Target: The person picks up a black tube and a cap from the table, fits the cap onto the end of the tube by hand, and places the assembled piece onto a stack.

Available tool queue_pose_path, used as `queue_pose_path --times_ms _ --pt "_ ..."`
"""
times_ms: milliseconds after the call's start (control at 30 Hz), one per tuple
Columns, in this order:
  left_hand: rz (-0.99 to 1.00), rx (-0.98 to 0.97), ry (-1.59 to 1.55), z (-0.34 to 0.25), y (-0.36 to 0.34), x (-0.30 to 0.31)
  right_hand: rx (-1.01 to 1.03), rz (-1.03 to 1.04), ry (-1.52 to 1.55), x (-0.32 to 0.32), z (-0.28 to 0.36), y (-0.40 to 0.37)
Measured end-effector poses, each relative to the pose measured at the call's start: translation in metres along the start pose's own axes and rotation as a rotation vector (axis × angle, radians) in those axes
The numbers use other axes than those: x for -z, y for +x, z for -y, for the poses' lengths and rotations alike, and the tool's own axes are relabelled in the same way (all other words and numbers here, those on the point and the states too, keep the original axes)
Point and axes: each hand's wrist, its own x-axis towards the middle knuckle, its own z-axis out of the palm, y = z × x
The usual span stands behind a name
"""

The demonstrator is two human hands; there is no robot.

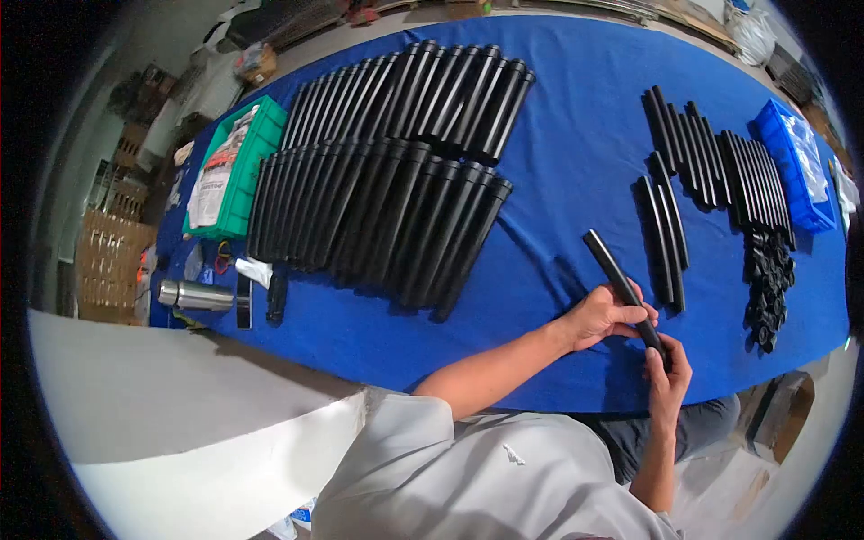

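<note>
A black tube (608, 261) slants over the near edge of the blue-covered table, held in both hands. My left hand (601, 317) is wrapped round its middle, thumb lying across it. Gripping the lower end is my right hand (668, 371), with the thumb on top; whether a small part is also in those fingers is hidden. Just beyond the hands lie a few loose thin black tubes (664, 245). To the right is a heap of small black ring-like caps (768, 301), below a row of black tubes (756, 180).
Two rows of thicker black capped tubes (378, 216) cover the left half of the table (576, 117). A green crate (263, 135) with printed paper, a steel flask (195, 295) and a phone (244, 302) are at far left. A blue bin (814, 218) holding plastic bags stands at right.
</note>
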Motion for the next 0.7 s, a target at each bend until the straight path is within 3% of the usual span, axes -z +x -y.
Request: queue_pose_path --times_ms 167,267,367,533,600,667,700 --pt "0.068 0.017 0.05 -0.003 -0.001 0.003 -0.463 0.161 0.375 0.016 0.021 0.007" --pt "0.022 -0.015 0.042 -0.001 -0.003 -0.002 -0.282 0.124 0.24 0.014 0.009 0.005" --pt "0.02 0.016 0.03 0.0 0.0 -0.001 0.012 0.049 -0.115 0.011 0.011 0.003" --pt "0.063 -0.027 -0.037 0.001 0.0 0.004 0.021 0.025 -0.128 0.011 0.003 0.004" --pt "0.095 -0.042 -0.081 0.001 0.001 0.004 -0.226 0.074 0.209 0.011 0.013 0.004" --pt "0.134 -0.045 -0.065 0.001 0.0 0.007 -0.287 0.114 0.469 0.014 0.003 0.006" --pt "0.124 -0.038 -0.035 0.0 0.0 0.007 -0.328 0.111 0.455 0.012 0.01 0.006"
